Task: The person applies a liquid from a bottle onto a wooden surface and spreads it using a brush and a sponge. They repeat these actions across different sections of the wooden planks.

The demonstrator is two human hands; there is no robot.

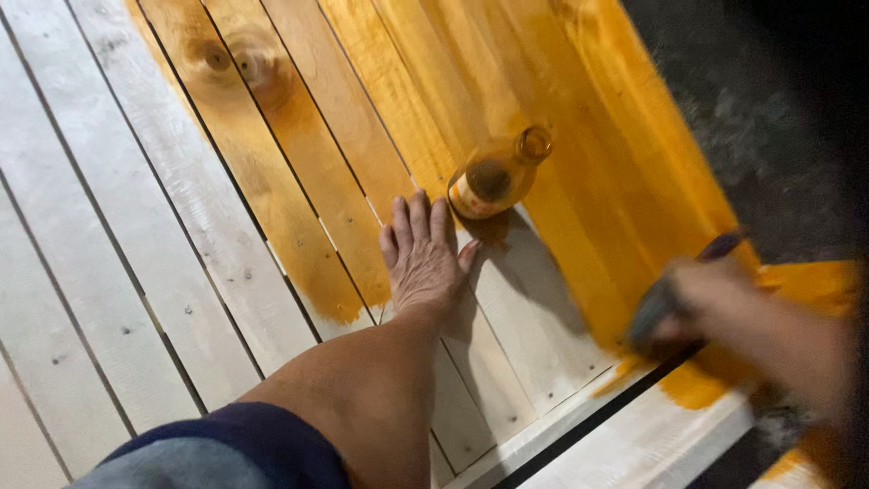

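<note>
On a slatted wooden panel point(136, 272), seen from above, two bare hands are at work. Part of the panel is left pale and unpainted on the near and left side, while the far and right boards point(579, 118) are coated in a glossy orange-yellow stain, with an uneven edge where the colour stops.

The left hand point(422, 258) is laid flat on a pale board, palm down, fingers spread slightly apart and holding nothing; the bare forearm runs back to a dark blue and grey sleeve point(235, 453) at the bottom edge of the view.

Just beyond the fingertips, a small glass bottle point(496, 177) is stood on the boards at the border between stained and bare wood. It is round-bodied with a short neck and an open mouth, tinted amber, and a pale label band with a reddish edge is wrapped around its lower part; a shadow is cast from it toward the hand.

The right hand point(715, 299) is blurred with motion at the right side, closed around the handle of a brush point(665, 303), whose dark head is pressed against the wet stained wood near the panel's lower edge. A dark handle end is seen sticking out above the fist. Beyond the panel, dark ground point(751, 100) is visible.
</note>
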